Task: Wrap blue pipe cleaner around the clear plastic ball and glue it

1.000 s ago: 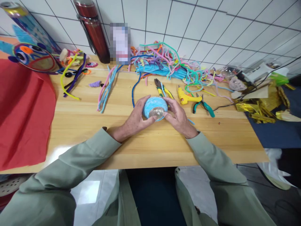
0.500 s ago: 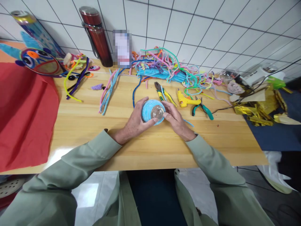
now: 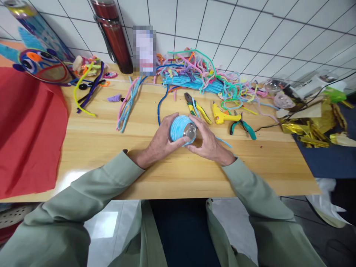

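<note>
A clear ball wrapped in light blue pipe cleaner [image 3: 180,128] is held just above the wooden table [image 3: 178,174]. My left hand [image 3: 158,142] cups its left side, fingers curled round it. My right hand [image 3: 205,141] grips its right side, where a bare clear patch of the ball shows. A loose blue strand trails from the ball to the right, behind my right hand.
Yellow-handled pliers [image 3: 196,105], a yellow glue gun [image 3: 222,115] and green-handled pliers [image 3: 243,127] lie just behind my hands. A heap of coloured pipe cleaners [image 3: 200,76] lines the wall, beside a red flask [image 3: 112,35]. Red paper [image 3: 27,126] covers the left; gold foil [image 3: 311,126] lies right.
The ball has been turned in my hands, so its bare clear patch now faces right instead of toward me. Both hands kept their hold throughout.
</note>
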A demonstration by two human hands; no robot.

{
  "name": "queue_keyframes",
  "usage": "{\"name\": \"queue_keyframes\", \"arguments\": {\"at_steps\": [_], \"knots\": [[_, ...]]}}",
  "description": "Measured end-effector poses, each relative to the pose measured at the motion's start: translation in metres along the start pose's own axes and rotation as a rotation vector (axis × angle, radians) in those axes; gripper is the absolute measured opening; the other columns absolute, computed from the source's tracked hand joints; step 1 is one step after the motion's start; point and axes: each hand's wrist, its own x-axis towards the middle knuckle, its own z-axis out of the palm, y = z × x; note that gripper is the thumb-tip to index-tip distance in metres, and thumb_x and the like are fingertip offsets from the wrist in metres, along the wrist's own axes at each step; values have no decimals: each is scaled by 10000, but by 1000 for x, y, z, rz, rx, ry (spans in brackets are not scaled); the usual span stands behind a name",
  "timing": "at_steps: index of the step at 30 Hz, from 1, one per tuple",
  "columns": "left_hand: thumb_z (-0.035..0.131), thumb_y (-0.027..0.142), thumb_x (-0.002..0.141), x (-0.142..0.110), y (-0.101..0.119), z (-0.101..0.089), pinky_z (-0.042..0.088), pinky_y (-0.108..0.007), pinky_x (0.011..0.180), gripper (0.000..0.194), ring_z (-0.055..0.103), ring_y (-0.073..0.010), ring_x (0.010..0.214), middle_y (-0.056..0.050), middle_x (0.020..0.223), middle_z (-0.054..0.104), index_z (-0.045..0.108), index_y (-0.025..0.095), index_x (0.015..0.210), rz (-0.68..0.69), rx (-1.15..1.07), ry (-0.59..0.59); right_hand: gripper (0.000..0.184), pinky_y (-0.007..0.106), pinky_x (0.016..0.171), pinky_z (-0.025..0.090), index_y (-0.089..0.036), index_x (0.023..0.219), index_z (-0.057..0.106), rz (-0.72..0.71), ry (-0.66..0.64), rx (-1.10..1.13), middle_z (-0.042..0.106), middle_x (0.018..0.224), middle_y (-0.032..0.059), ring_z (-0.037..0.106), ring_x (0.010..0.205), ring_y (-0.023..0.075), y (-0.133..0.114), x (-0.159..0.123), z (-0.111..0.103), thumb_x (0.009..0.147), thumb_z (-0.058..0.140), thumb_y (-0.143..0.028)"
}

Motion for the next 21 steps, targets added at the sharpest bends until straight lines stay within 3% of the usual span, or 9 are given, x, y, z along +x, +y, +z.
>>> {"name": "queue_keyframes", "arguments": {"at_steps": [10,21], "knots": [[517,615,1096,1,5,-5,480,-539,1248,646,578,-323,1453,-180,1549,596,471,201,1589,89,-28,3,1074,654,1362,372,-330,1770,182,16,-31,-54,379,1796,112,371,1668,378,-8,0,1,913,828,-320],[425,642,1111,3,12,-6,499,-524,1223,597,608,-308,1391,-135,1503,643,529,234,1534,42,-15,-7,1108,653,1366,368,-338,1778,155,-24,-39,-65,368,1802,118,357,1676,369,-7,-1,3,909,841,-328]]}}
